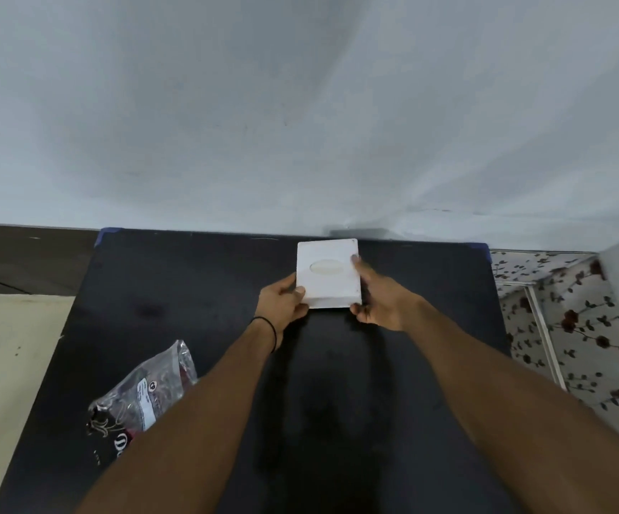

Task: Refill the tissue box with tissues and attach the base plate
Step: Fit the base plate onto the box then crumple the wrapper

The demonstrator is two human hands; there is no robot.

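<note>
Wall point(300, 105): pale grey-white and matte, smooth but faintly smudged, rising straight behind the table's far edge.
Table point(196, 291): a broad flat top, matte black with dull patches, and blue tape on both far corners.
Floral covering point(575, 328): past the table's right edge, pale with dark red flowers and leafy stems printed across it.
Plastic bag point(145, 391): crinkled, glossy clear film with a white label and dark printed lettering, lying near the table's front left corner, partly under the left forearm.
Tissue box point(327, 273): a white, hard-looking rectangular box with rounded corners and a pale oval opening in its top face. It sits at the middle of the table's far edge, just short of the wall.
Right hand point(382, 302): grasping the box's right side, forefinger stretched along the top edge, thumb at the near corner.
Left hand point(282, 302): gripping the box's near left corner, thumb on top and fingers curled beneath.
Wristband point(269, 330): a thin black cord looped round the left wrist.
</note>
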